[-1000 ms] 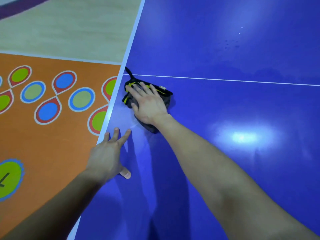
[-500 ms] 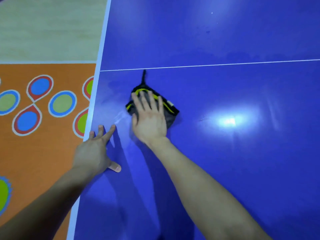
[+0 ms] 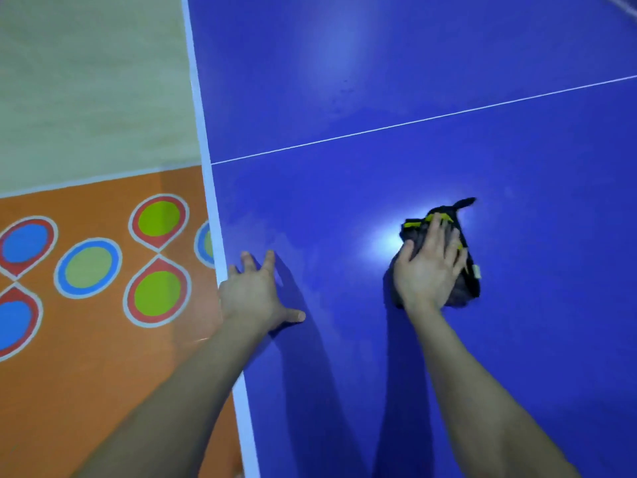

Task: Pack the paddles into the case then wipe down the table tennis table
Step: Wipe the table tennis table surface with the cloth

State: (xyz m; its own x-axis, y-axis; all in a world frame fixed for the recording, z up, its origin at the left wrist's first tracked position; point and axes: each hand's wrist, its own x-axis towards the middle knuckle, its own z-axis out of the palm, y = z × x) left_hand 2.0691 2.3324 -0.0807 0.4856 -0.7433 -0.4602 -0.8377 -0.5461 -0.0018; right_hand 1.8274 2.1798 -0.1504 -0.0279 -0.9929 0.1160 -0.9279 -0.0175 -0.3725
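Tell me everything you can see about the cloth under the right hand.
The cloth is a dark grey and black bunched-up rag with yellow-green trim, a thin black strap poking out at its far end and a small white tag on its right edge. It lies on the blue table, with the right hand pressed flat on top.

2 bare forearms (image 3: 179, 391) — bare left hand (image 3: 256, 294), bare right hand (image 3: 427, 270).
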